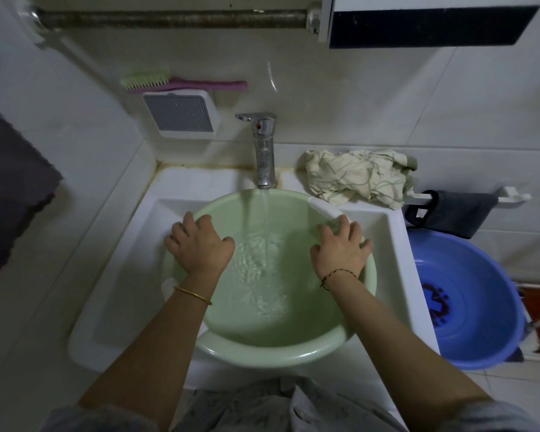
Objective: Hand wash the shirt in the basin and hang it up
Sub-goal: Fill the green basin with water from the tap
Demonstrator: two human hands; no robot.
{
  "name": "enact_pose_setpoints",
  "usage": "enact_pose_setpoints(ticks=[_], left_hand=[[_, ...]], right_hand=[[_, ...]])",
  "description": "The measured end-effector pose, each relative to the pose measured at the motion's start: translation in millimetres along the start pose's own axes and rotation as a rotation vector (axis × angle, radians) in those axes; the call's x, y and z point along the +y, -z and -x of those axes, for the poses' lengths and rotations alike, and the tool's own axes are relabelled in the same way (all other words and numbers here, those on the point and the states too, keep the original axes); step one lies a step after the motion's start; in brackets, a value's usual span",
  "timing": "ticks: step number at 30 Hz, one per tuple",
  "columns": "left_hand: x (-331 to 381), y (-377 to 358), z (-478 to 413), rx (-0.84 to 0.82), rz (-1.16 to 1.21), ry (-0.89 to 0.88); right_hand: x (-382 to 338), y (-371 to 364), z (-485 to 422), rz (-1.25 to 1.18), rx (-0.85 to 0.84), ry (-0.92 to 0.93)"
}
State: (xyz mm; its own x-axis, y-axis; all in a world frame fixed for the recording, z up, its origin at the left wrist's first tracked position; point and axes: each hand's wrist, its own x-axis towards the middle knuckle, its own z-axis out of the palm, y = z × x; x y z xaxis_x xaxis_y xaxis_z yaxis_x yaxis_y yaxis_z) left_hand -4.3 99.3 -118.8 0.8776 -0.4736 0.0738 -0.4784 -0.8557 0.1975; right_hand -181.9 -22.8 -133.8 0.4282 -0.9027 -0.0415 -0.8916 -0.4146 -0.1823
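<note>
A pale green basin (272, 347) sits in the white sink (119, 275), under the chrome tap (264, 151). Water runs from the tap into the basin, which holds a shallow pool. My left hand (200, 244) rests on the basin's left rim, fingers curled over the edge. Over on the right rim lies my right hand (340, 247), gripping the same way. A crumpled cream shirt with thin green lines (356, 177) lies on the sink ledge at the back right, apart from both hands.
A blue basin (468, 300) stands on the floor to the right. A dark cloth (449, 213) hangs on a white rail beside the sink. A green and pink brush (181, 84) lies on a white wall holder. A dark towel (10, 188) hangs at the left.
</note>
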Motion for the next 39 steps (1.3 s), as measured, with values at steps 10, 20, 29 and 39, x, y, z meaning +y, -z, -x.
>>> enact_pose_setpoints(ticks=[10, 20, 29, 39], left_hand=[[1.2, 0.5, 0.0, -0.005, -0.008, 0.004], [1.3, 1.0, -0.1, -0.017, -0.006, 0.006], [0.7, 0.2, 0.2, -0.001, 0.006, -0.001], [1.0, 0.3, -0.1, -0.009, 0.006, 0.006]], right_hand=[[-0.2, 1.2, -0.1, 0.004, -0.014, 0.002], [-0.1, 0.2, -0.4, 0.005, -0.007, 0.0], [0.3, 0.9, 0.5, -0.003, -0.002, -0.002], [-1.1, 2.2, 0.5, -0.008, -0.001, -0.002]])
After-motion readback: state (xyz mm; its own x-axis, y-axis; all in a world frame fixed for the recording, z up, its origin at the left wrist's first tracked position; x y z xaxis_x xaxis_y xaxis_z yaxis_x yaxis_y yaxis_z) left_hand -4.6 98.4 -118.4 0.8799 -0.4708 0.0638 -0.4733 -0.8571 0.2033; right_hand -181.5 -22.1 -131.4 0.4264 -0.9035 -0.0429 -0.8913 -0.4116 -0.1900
